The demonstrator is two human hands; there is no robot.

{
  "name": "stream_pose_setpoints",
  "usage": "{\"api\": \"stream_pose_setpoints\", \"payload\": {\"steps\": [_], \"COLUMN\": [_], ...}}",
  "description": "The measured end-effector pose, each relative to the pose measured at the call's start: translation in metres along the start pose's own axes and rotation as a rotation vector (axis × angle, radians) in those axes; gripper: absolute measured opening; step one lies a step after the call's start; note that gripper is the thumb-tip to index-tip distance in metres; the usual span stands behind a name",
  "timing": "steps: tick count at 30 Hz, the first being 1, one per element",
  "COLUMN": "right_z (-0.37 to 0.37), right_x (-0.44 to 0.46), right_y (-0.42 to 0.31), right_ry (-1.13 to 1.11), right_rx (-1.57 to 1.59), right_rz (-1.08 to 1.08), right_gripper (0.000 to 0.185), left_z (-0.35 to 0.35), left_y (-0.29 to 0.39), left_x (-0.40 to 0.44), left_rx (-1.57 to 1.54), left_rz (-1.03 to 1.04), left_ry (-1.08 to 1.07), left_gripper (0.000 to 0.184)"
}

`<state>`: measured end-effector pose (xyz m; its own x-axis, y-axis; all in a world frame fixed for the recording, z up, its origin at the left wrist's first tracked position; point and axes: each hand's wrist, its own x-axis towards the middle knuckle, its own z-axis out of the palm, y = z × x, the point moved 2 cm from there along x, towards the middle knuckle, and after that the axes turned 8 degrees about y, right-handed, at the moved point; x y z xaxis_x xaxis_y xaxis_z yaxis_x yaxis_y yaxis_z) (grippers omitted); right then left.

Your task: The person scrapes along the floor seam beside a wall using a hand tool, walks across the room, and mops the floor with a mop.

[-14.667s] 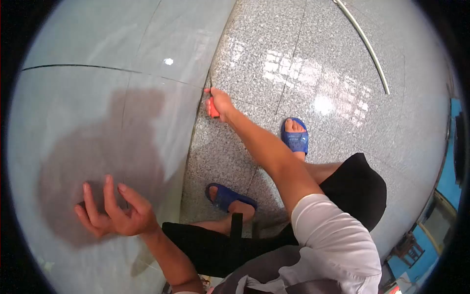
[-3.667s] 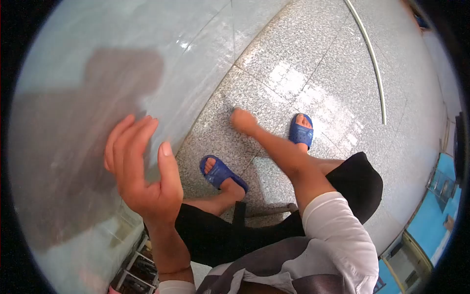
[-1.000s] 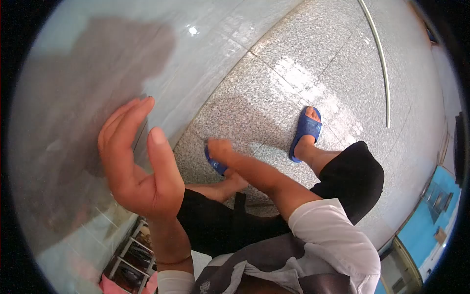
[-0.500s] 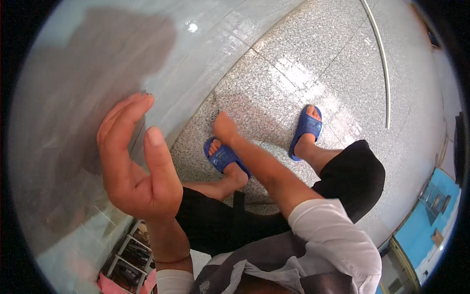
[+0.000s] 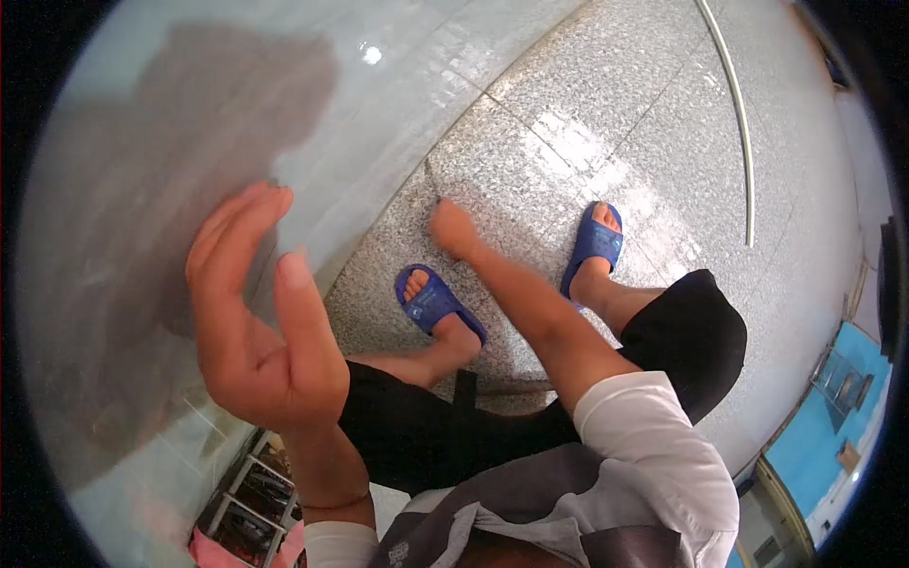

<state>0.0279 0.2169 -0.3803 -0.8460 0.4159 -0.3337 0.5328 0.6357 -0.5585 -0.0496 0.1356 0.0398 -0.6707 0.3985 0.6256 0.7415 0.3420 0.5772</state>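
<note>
My left hand (image 5: 270,322) is raised at the left in front of the grey tiled wall (image 5: 398,114), fingers curved and thumb apart, with nothing visible in its palm. Whether its fingertips touch the wall is unclear. Low over the speckled floor (image 5: 530,208), my right hand (image 5: 454,229) is closed, its back toward the camera. A thin dark line shows just beyond its knuckles; what the fist holds is hidden. It is above and to the right of one blue slipper (image 5: 431,301) on my foot.
The other blue slipper (image 5: 595,241) is on my foot farther right. A long pale tube (image 5: 741,123) lies curved on the floor at the upper right. At the lower left stands a metal rack (image 5: 248,506) beside pink material (image 5: 213,551). Blue surfaces (image 5: 822,417) are at the right edge.
My right hand has moved up and right, away from the slipper it partly covered a second ago. The red object visible in it much earlier is out of sight. My left hand has barely moved lately.
</note>
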Motion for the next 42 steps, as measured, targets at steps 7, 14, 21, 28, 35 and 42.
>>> {"api": "stream_pose_setpoints", "payload": {"steps": [7, 14, 21, 28, 35, 42], "right_z": [0.014, -0.042, 0.046, 0.023, -0.039, 0.052], "right_x": [-0.065, -0.028, -0.024, -0.061, -0.007, -0.050], "right_y": [-0.087, 0.005, -0.045, -0.076, 0.013, -0.065], "right_ry": [-0.288, 0.001, -0.011, -0.260, 0.124, -0.106], "right_rx": [0.017, -0.008, 0.026, 0.061, 0.111, 0.145], "right_rz": [-0.072, 0.102, -0.034, 0.018, 0.305, 0.046], "right_gripper": [0.022, 0.021, 0.029, 0.041, 0.022, 0.017], "left_z": [0.002, -0.005, -0.002, 0.007, 0.001, 0.009], "left_y": [0.009, -0.002, -0.003, 0.008, 0.001, 0.000], "left_x": [0.004, -0.001, -0.002, 0.003, -0.003, 0.000], "left_rx": [0.129, 0.060, 0.016, 0.174, 0.105, 0.153], "left_rz": [0.031, 0.051, 0.002, 0.124, 0.016, 0.118], "left_ry": [-0.099, -0.064, -0.061, -0.075, -0.119, -0.078], "left_gripper": [0.022, 0.025, 0.023, 0.023, 0.022, 0.022]}}
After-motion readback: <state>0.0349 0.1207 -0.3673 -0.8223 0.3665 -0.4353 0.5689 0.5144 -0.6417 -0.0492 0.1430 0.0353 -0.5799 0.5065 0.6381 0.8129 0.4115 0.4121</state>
